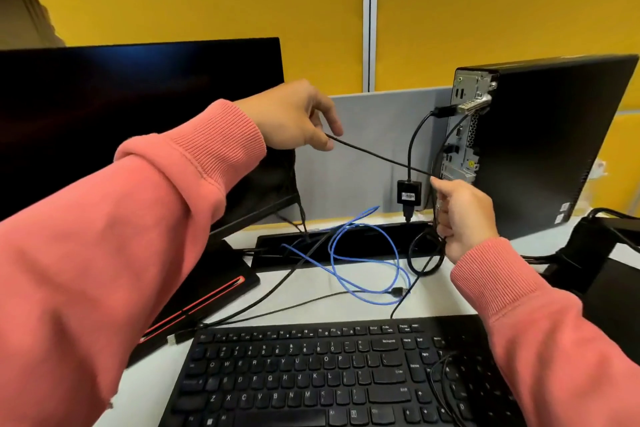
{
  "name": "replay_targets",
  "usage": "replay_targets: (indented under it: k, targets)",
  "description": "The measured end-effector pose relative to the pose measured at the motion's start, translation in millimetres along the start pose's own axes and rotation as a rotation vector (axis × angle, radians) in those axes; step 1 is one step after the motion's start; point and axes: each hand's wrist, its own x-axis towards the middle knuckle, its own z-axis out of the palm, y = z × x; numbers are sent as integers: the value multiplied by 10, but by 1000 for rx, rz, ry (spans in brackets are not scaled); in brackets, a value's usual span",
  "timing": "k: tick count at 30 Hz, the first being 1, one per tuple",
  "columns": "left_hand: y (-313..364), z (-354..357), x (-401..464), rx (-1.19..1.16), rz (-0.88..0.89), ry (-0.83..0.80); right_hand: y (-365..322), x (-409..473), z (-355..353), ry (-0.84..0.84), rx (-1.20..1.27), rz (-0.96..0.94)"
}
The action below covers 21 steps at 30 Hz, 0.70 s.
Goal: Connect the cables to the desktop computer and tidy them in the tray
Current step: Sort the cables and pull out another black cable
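A thin black cable (377,153) runs taut between my two hands. My left hand (294,116) pinches one end of that stretch in front of the monitor (138,121). My right hand (464,215) grips the other end, with more cable bunched in its fist, just left of the desktop computer (540,142). The computer stands with its port panel (465,125) facing me. A short black adapter (409,192) hangs from a plug in the panel. The black cable tray (367,243) lies along the desk's back edge. A blue network cable (360,263) lies looped over the tray and desk.
A black keyboard (329,374) fills the front of the desk, a thin cable lying on its right end. The monitor's stand base (214,291) sits at the left. A loose black plug (398,292) lies by the blue loops. A black arm mount (595,246) stands at the right.
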Motion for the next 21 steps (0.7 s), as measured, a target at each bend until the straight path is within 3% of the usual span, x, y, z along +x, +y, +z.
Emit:
replay_targets:
  k: [6,9,13,15,17,19,21]
  targets:
    - [-94,-113,-14,30,-23,-149,129,112,-225,209,74,168]
    - [-64,-105,-16,1,4,-159,229,125,-311,266,-62,177]
    - [139,23,65,-11,65,-104,159,24,-75,15,-477,-14]
    - [230,84,122,14,67,-98,27,-87,84,54,-694,-186]
    - [308,156,164,32,67,-117,-154,-248,255,95,-720,-448]
    - [371,218,183,26,89,-126,-310,-394,420,-112,-646,-635]
    - [406,243,181,1,134,-111,-386,-470,520,-317,-580,-656]
